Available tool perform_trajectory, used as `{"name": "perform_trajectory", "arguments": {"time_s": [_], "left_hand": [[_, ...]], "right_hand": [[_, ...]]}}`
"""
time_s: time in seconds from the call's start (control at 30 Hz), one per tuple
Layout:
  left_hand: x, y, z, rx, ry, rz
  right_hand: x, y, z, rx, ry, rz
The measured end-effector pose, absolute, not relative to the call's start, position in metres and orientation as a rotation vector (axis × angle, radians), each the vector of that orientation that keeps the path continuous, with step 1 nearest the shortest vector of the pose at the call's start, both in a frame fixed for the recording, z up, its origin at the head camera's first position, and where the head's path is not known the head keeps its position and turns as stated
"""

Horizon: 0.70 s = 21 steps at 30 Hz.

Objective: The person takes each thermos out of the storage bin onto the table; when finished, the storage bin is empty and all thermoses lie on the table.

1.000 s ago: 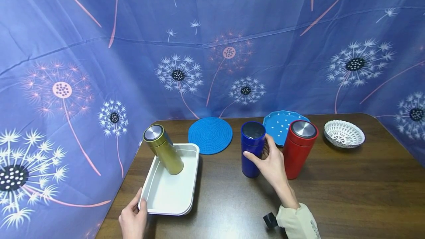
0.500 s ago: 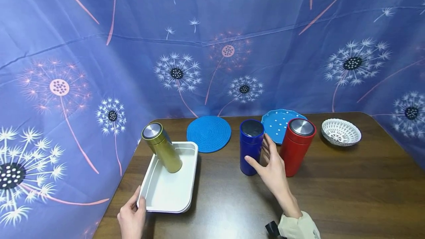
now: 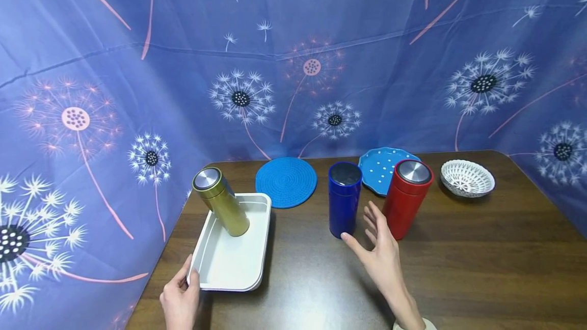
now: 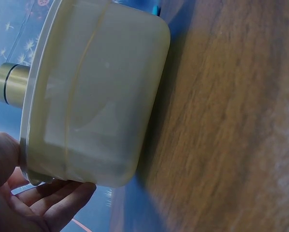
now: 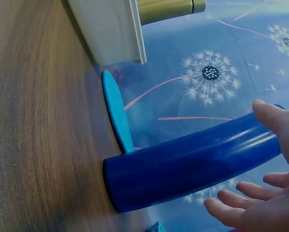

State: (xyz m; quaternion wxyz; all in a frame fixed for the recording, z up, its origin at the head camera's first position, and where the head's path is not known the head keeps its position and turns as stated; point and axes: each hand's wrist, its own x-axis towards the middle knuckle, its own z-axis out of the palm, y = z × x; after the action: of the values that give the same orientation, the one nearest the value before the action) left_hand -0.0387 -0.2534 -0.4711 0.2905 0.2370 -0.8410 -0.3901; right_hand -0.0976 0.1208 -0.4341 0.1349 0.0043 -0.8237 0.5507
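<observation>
My left hand (image 3: pixel 180 297) pinches the near left corner of a white plastic tub (image 3: pixel 236 264). In the left wrist view, the thumb is at the rim and the fingers are under it, against the tub's side. A gold thermos (image 3: pixel 224 208) with a silver lid stands in the tub's far part. My right hand (image 3: pixel 382 258) has its fingers spread and holds nothing, just in front of a blue thermos (image 3: pixel 344 202) upright on the table. Spread fingers (image 5: pixel 260 193) also show beside the blue thermos (image 5: pixel 188 166) in the right wrist view. A red thermos (image 3: pixel 407 200) stands beyond this hand.
A round blue woven mat (image 3: pixel 286 182) lies at the back, between tub and blue thermos. Behind the red thermos is a blue dotted plate (image 3: pixel 378 169). A white openwork basket (image 3: pixel 468 178) sits at the back right. Dandelion-patterned cloth (image 3: pixel 284 101) hangs behind the wooden table (image 3: pixel 481 253).
My right hand has let go of the blue thermos and drawn back toward me, its fingers spreading. The left hand still grips the tub. The head view has shifted slightly.
</observation>
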Motion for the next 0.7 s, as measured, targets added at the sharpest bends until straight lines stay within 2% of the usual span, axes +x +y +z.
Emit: {"name": "perform_trajectory", "arguments": {"time_s": [0.27,0.7], "left_hand": [[-0.039,-0.254,-0.470,0.633,-2.244,-1.041],[-0.038,-0.253,-0.471,0.631,-2.244,-0.998]], "right_hand": [[-0.086,0.116,-0.433,0.031,-2.318,1.589],[-0.090,0.063,-0.435,0.338,-2.341,1.690]]}}
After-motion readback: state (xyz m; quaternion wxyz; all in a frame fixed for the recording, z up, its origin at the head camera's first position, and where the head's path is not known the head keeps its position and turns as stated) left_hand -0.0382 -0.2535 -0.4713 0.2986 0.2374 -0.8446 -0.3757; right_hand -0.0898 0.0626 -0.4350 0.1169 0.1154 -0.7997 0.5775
